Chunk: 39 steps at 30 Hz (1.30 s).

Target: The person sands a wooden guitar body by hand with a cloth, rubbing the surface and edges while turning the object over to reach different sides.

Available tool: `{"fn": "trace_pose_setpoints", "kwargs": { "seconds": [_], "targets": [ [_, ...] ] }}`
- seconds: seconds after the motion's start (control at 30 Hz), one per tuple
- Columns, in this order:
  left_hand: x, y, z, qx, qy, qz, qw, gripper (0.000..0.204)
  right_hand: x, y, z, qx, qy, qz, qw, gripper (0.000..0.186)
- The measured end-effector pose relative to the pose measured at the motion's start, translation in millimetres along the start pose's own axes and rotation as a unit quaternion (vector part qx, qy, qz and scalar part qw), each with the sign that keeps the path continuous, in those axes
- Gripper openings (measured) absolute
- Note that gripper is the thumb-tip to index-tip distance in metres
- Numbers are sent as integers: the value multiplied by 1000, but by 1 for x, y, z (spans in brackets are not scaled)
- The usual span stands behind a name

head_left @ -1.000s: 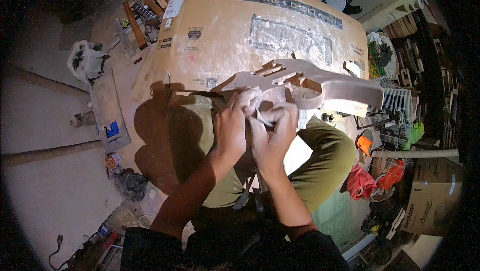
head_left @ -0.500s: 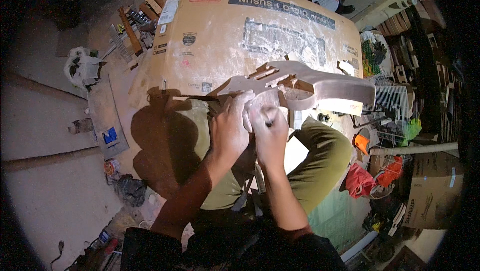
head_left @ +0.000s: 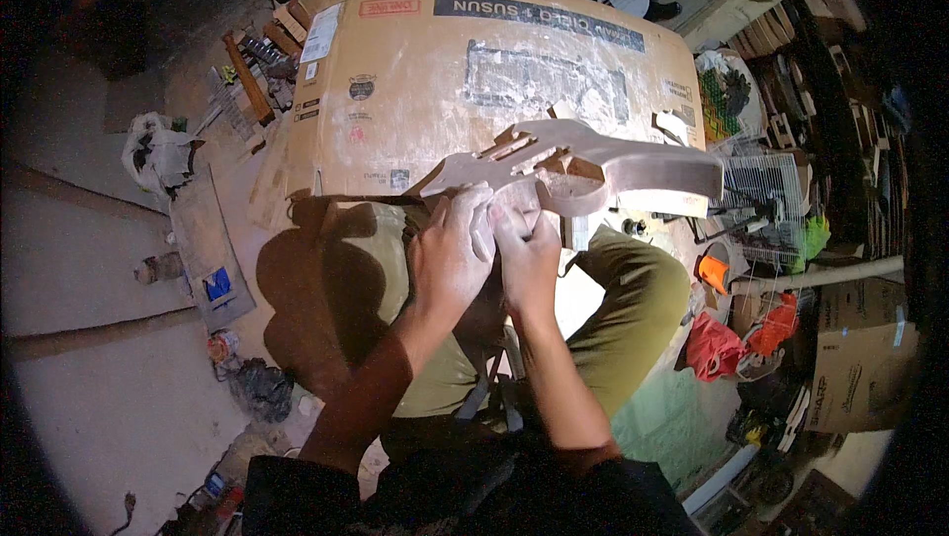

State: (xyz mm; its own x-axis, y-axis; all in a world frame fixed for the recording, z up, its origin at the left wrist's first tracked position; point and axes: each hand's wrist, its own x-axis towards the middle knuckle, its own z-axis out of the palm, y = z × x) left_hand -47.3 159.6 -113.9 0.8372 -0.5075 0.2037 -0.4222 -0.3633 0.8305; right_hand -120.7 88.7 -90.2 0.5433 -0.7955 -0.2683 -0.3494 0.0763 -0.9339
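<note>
A bare wooden guitar body point(head_left: 652, 170) with routed cavities lies across the near edge of a dusty cardboard sheet, above my lap. Whitish dust coats my fingers. My left hand point(head_left: 453, 247) is at the body's near edge, fingers bent together over the wood. Right beside it, my right hand point(head_left: 527, 254) is closed, with the thumb pressed against the curled fingers at the same edge. Whatever may be inside that grip is hidden. The two hands nearly touch at the fingertips.
The printed cardboard point(head_left: 395, 51) spreads out beyond the guitar body. A wire rack point(head_left: 771, 205), an orange item point(head_left: 713, 274) and a red bag point(head_left: 714, 346) are on the right. Leftward are a white plastic bag point(head_left: 158, 155) and a black bag point(head_left: 259, 390). Wood pieces stack at far right.
My right hand, smeared by motion before, now shows sharply, its fingers in a tighter pinch at the wood's edge. The whole scene has shifted slightly left in view.
</note>
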Motion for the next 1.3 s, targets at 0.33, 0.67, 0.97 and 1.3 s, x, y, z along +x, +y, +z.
{"fn": "trace_pose_setpoints", "kwargs": {
  "seconds": [0.33, 0.67, 0.97, 1.3],
  "targets": [
    [1, 14, -10, -30, -27, -45, 998, 29, -4, 11, 4, -61, 33, -83, 994, 24],
    [34, -10, -19, 91, -39, -36, 994, 54, -15, -12, -42, -42, -98, -372, 922, 55],
    [32, -3, -22, 83, -52, 23, 995, 47, -3, 15, -34, -150, -183, -370, 898, 81],
    [81, -16, -27, 45, -88, -16, 995, 60, 9, 24, -86, -110, -53, -352, 928, 53]
  ]
}}
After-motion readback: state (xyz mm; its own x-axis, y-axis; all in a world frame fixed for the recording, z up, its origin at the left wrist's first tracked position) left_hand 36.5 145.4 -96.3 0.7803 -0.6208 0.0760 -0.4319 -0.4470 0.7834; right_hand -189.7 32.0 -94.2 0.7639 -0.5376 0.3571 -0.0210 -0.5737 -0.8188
